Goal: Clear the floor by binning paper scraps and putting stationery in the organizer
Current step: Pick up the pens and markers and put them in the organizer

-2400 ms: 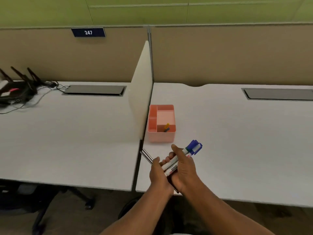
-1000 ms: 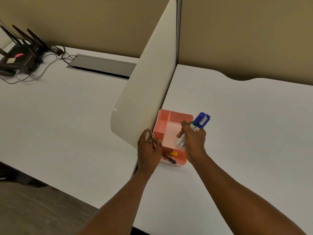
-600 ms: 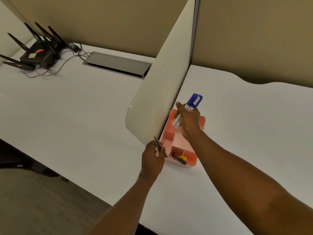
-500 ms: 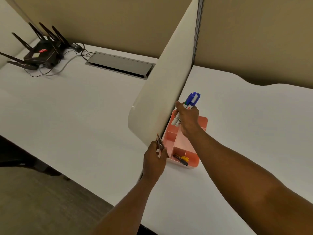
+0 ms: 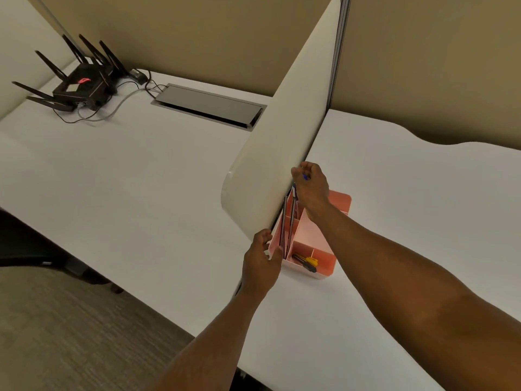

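A pink organizer [image 5: 339,203] stands on the right-hand white desk [image 5: 408,210], tight against the cream divider panel [image 5: 282,136]. My left hand [image 5: 260,259] is at its front left corner, fingers closed on the near ends of two thin dark pens [image 5: 285,227] that slant up inside the long left compartment. Over the organizer's back left part, my right hand [image 5: 311,186] is shut on the blue-capped markers [image 5: 304,177]; only slivers of blue show past the fingers. A yellow and black item [image 5: 308,262] lies in the front compartment.
On the left desk [image 5: 127,179] a black router [image 5: 81,86] with several antennas and cables sits at the back, beside a grey cable hatch [image 5: 208,105]. Grey carpet [image 5: 70,334] and a dark chair part [image 5: 22,241] are at lower left.
My right hand has lowered the markers toward the organizer's back, so they are nearly hidden. My left hand has brought the two pens into the left compartment. The view has come closer.
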